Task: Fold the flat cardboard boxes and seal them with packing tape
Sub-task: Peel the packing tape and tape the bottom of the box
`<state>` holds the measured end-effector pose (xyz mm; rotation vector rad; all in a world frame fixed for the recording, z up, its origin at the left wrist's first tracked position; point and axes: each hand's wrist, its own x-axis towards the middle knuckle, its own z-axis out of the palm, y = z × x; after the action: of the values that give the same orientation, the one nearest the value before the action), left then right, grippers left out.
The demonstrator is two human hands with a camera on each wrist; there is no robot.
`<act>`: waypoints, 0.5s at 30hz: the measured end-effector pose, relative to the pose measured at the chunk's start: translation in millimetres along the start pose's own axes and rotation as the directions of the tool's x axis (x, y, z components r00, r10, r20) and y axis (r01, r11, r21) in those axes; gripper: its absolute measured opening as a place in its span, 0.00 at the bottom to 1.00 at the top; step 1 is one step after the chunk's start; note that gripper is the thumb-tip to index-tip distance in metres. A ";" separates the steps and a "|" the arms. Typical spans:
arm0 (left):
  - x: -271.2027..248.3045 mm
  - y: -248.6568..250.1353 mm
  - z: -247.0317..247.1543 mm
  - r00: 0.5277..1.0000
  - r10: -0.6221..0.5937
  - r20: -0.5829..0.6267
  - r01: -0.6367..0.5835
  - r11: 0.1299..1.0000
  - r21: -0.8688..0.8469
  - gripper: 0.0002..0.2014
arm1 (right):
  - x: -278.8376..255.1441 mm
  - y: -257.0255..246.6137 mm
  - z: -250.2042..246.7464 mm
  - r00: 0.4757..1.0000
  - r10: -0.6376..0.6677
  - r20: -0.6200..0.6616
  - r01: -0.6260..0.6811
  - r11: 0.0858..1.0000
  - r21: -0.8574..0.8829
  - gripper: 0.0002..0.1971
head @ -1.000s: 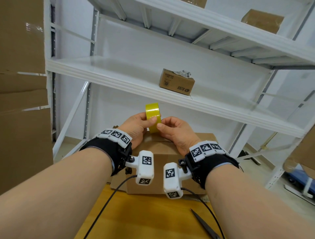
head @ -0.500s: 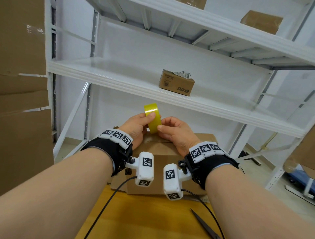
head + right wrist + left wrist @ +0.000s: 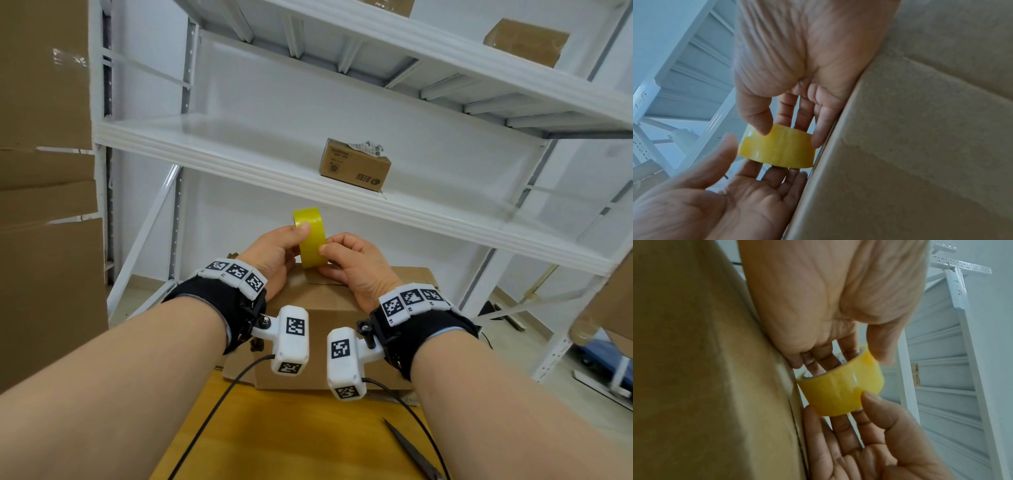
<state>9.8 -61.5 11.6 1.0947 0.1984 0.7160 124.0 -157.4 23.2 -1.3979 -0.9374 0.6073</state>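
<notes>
A yellow tape roll (image 3: 310,240) is held upright just above the top of a folded brown cardboard box (image 3: 318,329) on the table. My left hand (image 3: 279,251) grips the roll from the left, with the thumb on its outer face. In the left wrist view its fingers reach into the core of the roll (image 3: 840,389). My right hand (image 3: 349,260) pinches the roll from the right. The right wrist view shows its thumb on the roll's (image 3: 777,149) face and its fingers behind it, beside the box (image 3: 920,146). No loose tape end can be made out.
Dark scissors (image 3: 414,452) lie on the wooden table (image 3: 291,438) at the front right. White metal shelving (image 3: 239,154) rises behind the box, with a small carton (image 3: 356,164) on it. Stacked cardboard (image 3: 44,205) stands on the left. Cables trail from both wrists.
The roll has tilted a little and sunk slightly toward the box top. Both hands keep their hold, and the left thumb has shifted on the roll.
</notes>
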 end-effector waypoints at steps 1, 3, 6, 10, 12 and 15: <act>0.5 0.2 -0.3 1.000 -0.002 -0.015 0.001 1.000 -0.017 0.06 | 0.1 -0.1 0.1 1.000 0.002 0.000 -0.002 1.000 0.001 0.07; 1.3 1.0 -0.6 1.000 0.007 -0.020 -0.008 1.000 -0.016 0.05 | 0.3 0.0 0.0 1.000 0.002 -0.003 -0.002 1.000 0.000 0.07; 2.8 1.4 -2.0 1.000 0.010 -0.024 -0.011 1.000 -0.025 0.05 | 0.8 0.6 -0.3 1.000 -0.003 -0.012 0.004 1.000 0.007 0.09; 2.8 -0.5 -3.9 1.000 0.011 0.008 -0.011 1.000 0.007 0.10 | 1.1 0.5 -0.5 1.000 -0.011 -0.014 0.012 1.000 0.024 0.08; 0.7 -2.1 -4.2 0.999 0.017 0.032 -0.018 1.000 0.015 0.11 | 0.7 0.1 -0.4 1.000 -0.016 -0.012 0.017 1.000 0.015 0.07; -1.5 -1.7 -4.5 0.999 0.021 0.045 -0.022 0.999 0.026 0.12 | 0.5 -0.2 0.0 1.000 -0.017 -0.015 0.017 1.000 0.001 0.07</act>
<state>7.2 -59.6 7.8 1.1384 0.1587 0.7096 124.3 -157.1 23.6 -1.3898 -0.9361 0.5837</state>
